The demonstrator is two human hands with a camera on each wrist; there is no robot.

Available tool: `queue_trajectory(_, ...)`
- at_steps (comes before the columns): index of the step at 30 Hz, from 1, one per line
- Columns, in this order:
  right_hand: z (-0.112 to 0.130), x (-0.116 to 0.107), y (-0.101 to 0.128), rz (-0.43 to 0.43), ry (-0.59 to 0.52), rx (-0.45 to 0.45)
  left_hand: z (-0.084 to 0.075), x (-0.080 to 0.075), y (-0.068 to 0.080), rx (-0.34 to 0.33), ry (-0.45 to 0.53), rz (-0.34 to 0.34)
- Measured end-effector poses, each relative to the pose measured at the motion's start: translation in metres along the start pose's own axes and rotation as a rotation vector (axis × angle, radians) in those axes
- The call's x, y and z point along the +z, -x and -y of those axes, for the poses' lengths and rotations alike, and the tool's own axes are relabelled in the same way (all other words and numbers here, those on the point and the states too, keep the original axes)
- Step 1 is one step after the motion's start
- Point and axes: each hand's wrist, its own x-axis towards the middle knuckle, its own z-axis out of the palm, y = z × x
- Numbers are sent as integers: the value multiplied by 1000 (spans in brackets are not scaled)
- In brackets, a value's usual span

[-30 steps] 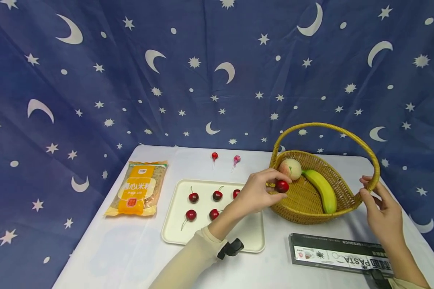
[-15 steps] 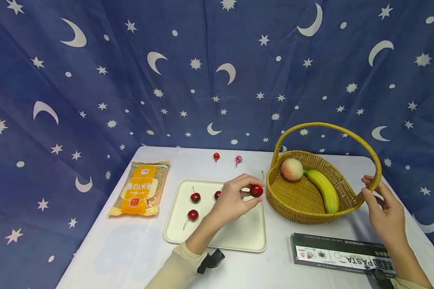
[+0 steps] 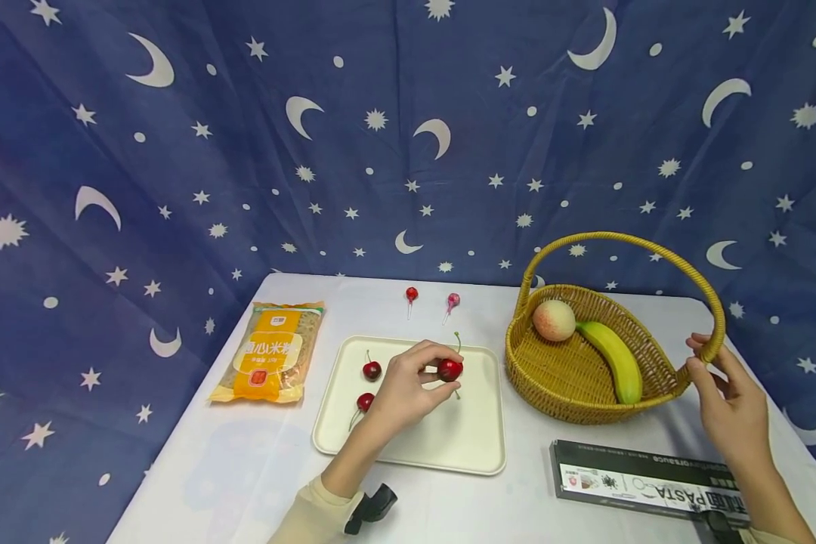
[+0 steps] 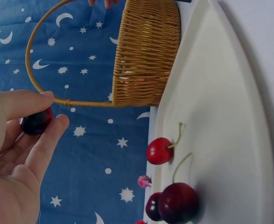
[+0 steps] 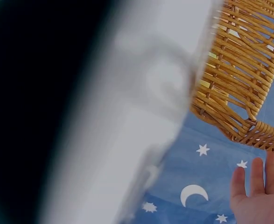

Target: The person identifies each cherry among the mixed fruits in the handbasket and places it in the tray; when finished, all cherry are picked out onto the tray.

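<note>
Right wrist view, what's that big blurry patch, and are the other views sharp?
Right wrist view: dark-and-white smear fills the left, unidentifiable; basket and right hand sharp. Head view: evenly lit, sharp. Left wrist view: cherry in left hand slightly soft.

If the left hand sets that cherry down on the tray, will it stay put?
Probably not firmly: the cherry is round and glossy, so it may roll on the flat tray. It likely weighs little, as the left hand pinches it with fingertips.

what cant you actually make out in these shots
- Cherries behind the left hand on the tray, head view: count hidden.
- Noodle packet print, head view: too small.
- Pasta box, head view: end cut off by the right forearm.
- Right wrist view: left half blurred; right hand cut by edge.
</note>
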Motion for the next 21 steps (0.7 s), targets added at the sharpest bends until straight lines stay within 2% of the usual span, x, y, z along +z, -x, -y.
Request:
queue_trajectory(5, 0, 0, 1, -12, -5, 2, 7, 2, 6, -16, 0, 24)
queue_trajectory(9, 1, -1, 2, -19, -10, 1, 15, 6, 9, -63, -20, 81)
queue_trajectory(15, 2, 1, 1, -11, -16, -11, 26, 12, 16, -167, -98, 193)
queue_trajectory(18, 2, 2, 0, -6, -9, -10, 29, 14, 17, -172, -135, 218)
queue_trajectory(21, 1, 1, 0, -5, -6, -6, 32, 18, 17, -147, -259, 241)
